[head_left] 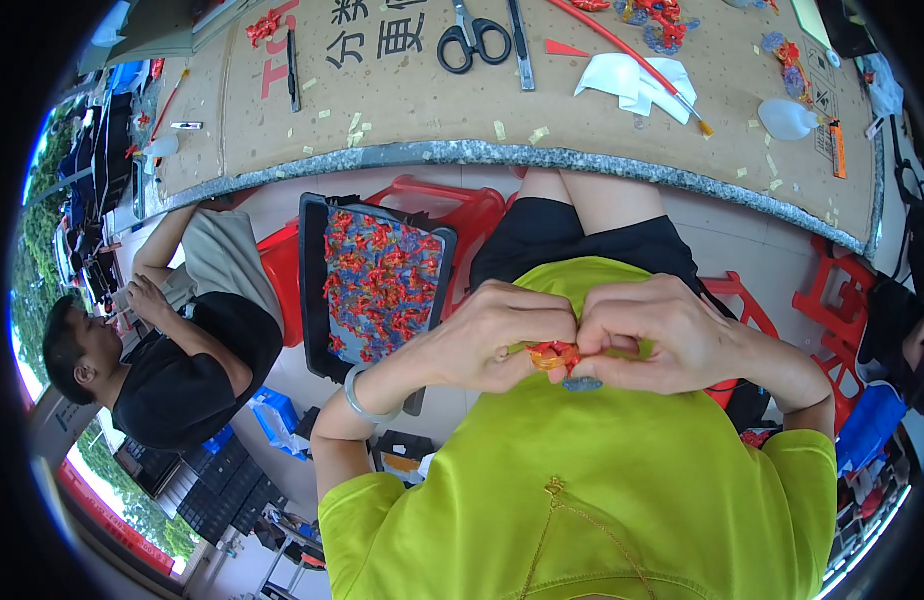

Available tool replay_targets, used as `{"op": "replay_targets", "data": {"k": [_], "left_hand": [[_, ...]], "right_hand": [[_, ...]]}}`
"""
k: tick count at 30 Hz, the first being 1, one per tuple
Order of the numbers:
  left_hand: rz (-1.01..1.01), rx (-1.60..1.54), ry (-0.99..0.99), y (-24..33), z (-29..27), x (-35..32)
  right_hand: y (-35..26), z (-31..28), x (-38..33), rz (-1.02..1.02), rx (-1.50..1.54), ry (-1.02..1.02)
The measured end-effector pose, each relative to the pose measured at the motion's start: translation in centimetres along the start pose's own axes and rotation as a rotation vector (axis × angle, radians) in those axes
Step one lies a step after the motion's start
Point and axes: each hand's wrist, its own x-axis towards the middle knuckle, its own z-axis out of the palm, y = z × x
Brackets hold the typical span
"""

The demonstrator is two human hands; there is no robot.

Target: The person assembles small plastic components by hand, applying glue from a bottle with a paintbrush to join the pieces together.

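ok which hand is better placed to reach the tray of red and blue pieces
Probably the left hand: it is nearer the tray, while the right hand sits farther across. Both are on the small red piece.

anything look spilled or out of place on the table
No clear spill or damage. Pale scraps are scattered untidily over the cardboard, and a red-handled brush lies across a crumpled white cloth or tissue.
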Motion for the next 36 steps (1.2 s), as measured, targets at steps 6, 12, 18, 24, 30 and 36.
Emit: {"op": "replay_targets", "data": {"k": [6, 12, 18, 24, 30, 36], "left_hand": [[-0.009, -0.316, 0.067, 0.1, 1.7, -0.3], [0.038, -0.481, 0.010, 0.7, 2.5, -0.2], [0.140, -0.527, 0.027, 0.5, 3.2, -0.1], [0.142, -0.563, -0.007, 0.9, 2.7, 0.6], [-0.059, 0.168, 0.074, 1.4, -0.9, 1.9], [-0.360, -0.374, -0.145, -1.3, -2.3, 2.5]], "right_hand": [[-1.8, -0.4, 0.0, -0.006, 0.051, -0.045], [-2.1, 0.0, -0.4, -0.086, 0.107, -0.075], [-2.7, 0.2, -0.7, -0.155, 0.084, -0.043], [-2.6, 0.1, -0.8, -0.220, 0.060, -0.005], [-0.8, -2.0, 0.0, -0.225, -0.620, -0.005], [0.6, -2.4, 0.9, -0.483, -1.103, -0.083]]}}
